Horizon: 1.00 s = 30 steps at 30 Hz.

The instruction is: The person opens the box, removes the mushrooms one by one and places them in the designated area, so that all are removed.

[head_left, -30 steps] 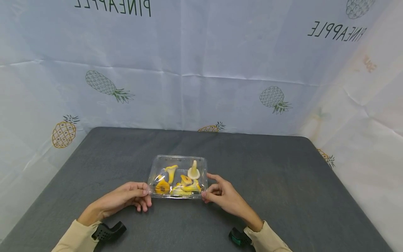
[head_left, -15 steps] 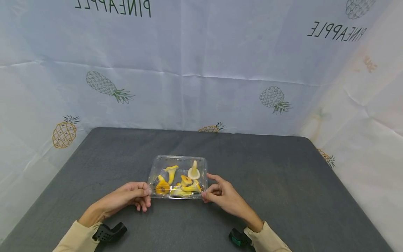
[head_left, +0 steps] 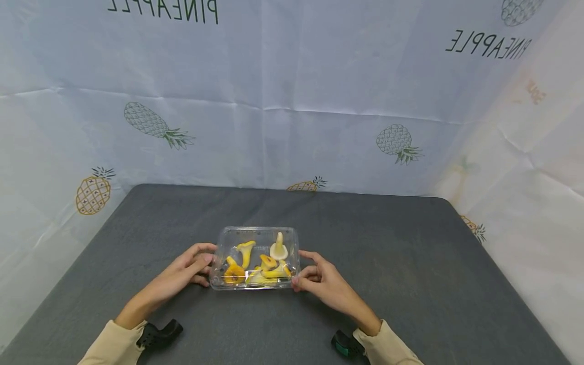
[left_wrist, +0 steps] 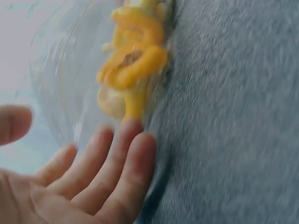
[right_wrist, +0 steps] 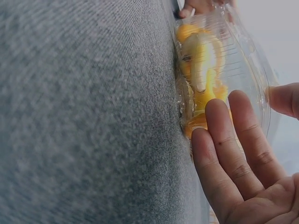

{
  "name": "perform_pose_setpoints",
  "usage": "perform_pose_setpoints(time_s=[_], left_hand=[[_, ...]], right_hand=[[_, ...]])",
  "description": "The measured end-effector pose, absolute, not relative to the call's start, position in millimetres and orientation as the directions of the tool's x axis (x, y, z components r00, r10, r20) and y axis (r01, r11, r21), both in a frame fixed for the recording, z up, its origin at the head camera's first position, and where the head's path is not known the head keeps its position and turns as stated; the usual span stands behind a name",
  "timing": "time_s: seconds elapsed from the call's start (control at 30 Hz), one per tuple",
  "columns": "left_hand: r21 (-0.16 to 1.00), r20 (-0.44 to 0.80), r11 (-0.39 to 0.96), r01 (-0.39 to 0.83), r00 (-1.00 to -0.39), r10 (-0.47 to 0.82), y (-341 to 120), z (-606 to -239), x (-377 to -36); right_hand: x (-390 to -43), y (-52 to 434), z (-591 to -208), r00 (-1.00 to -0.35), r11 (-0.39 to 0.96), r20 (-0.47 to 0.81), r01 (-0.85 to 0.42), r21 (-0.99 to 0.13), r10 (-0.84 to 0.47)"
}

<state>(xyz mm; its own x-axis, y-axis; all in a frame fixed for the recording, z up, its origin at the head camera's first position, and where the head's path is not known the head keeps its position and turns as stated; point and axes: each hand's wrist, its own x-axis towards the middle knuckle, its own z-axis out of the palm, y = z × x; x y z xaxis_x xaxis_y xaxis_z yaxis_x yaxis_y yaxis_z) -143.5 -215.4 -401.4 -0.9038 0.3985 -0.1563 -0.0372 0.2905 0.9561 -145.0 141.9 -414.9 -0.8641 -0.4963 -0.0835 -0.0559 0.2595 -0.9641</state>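
Note:
A clear plastic clamshell box [head_left: 260, 234] sits on the dark table, with several yellow mushrooms [head_left: 246, 248] inside. One paler mushroom [head_left: 279, 248] lies toward the far right of the box. At the box's left side is my left hand [head_left: 182, 268], its relaxed fingers close against the wall and its thumb apart. My right hand [head_left: 326, 284] is at the right side; its thumb touches the rim near the front corner. In the right wrist view, the fingers [right_wrist: 247, 126] extend along the box's side wall. Nothing is gripped in either palm.
The grey-black table [head_left: 410, 263] reaches back to a pale curtain [head_left: 319, 71] printed with pineapples. A black wrist mount [head_left: 159, 334] sits on the left sleeve, and another wrist mount [head_left: 348, 344] on the right.
My left hand has let go of the box's near left corner and moved farther along its left side. The box has shifted slightly left and toward me. The right hand has stayed put.

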Motion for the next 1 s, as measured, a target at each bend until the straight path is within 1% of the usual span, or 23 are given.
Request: perform_pose_setpoints(time_s=[0.07,0.13,0.23,0.33,0.53,0.67,0.8,1.0], left_hand=[[0.948,-0.111,0.319,0.009,-0.928,0.356,-210,-400,-142],[0.938,-0.063,0.34,0.06,-0.939,0.339,-205,-400,-140],[0.922,-0.017,0.369,0.118,-0.939,0.343,-198,-399,-138],[0.909,-0.006,0.391,0.143,-0.935,0.354,-194,-401,-136],[0.899,-0.021,0.416,0.135,-0.937,0.348,-190,-403,-134],[0.901,-0.023,0.414,0.133,-0.937,0.35,-189,-403,-134],[0.901,-0.018,0.412,0.134,-0.939,0.345,-188,-403,-133],[0.898,-0.008,0.416,0.14,-0.943,0.334,-188,-406,-134]], right_hand=[[-145,142,-415,-0.864,0.247,-0.083,-0.049,-0.968,-0.496],[-145,142,-415,-0.865,0.238,-0.084,-0.042,-0.97,-0.495],[-146,141,-415,-0.863,0.228,-0.086,-0.035,-0.973,-0.498],[-147,141,-415,-0.856,0.215,-0.084,-0.033,-0.976,-0.509],[-149,143,-415,-0.842,0.191,-0.08,-0.029,-0.981,-0.534],[-150,146,-416,-0.823,0.133,-0.077,0.002,-0.991,-0.563],[-151,149,-418,-0.809,0.074,-0.088,0.055,-0.996,-0.581],[-152,150,-419,-0.783,0.029,-0.156,0.174,-0.984,-0.603]])
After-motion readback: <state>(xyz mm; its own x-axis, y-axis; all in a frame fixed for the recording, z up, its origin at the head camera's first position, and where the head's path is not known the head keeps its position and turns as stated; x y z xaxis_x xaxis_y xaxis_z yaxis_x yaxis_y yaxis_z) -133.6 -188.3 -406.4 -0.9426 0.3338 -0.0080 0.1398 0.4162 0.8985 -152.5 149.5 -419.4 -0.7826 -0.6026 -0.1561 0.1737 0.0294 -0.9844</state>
